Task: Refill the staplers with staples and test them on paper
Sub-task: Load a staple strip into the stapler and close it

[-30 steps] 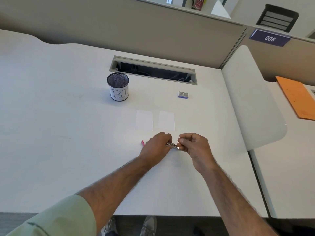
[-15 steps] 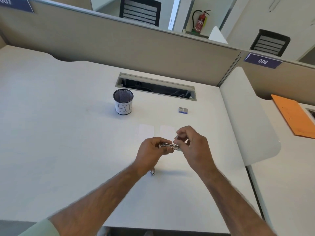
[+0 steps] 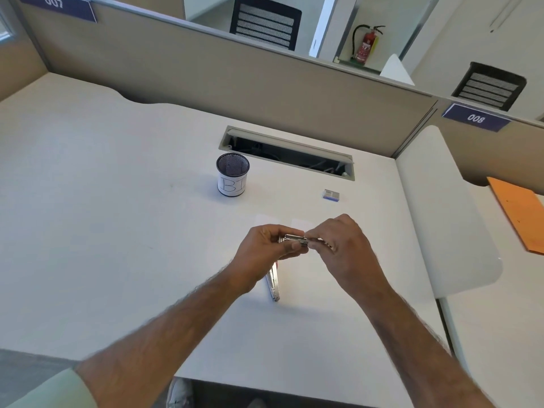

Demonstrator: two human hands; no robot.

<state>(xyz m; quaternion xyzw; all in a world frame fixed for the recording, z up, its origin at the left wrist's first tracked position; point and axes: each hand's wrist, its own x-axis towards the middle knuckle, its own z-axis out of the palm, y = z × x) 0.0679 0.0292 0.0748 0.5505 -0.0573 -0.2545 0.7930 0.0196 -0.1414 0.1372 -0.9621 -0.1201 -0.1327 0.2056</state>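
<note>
My left hand (image 3: 265, 251) grips a small metal stapler (image 3: 294, 239), held level above the white desk. Its opened arm (image 3: 273, 282) hangs down below my left wrist. My right hand (image 3: 344, 245) pinches the stapler's right end with curled fingers; whether it holds staples is hidden. A small staple box (image 3: 332, 194) lies on the desk behind my hands. Two white paper slips (image 3: 266, 220) lie flat just beyond my hands, partly hidden by them.
A mesh pen cup (image 3: 232, 178) marked "BI" stands at the back centre. Behind it is an open cable slot (image 3: 288, 153) in the desk. A white divider panel (image 3: 441, 213) bounds the desk's right side, with an orange folder (image 3: 518, 213) beyond it.
Both hands lifted the stapler off the desk and hold it higher. The opened arm now hangs below my left hand. My view tilted upward.
</note>
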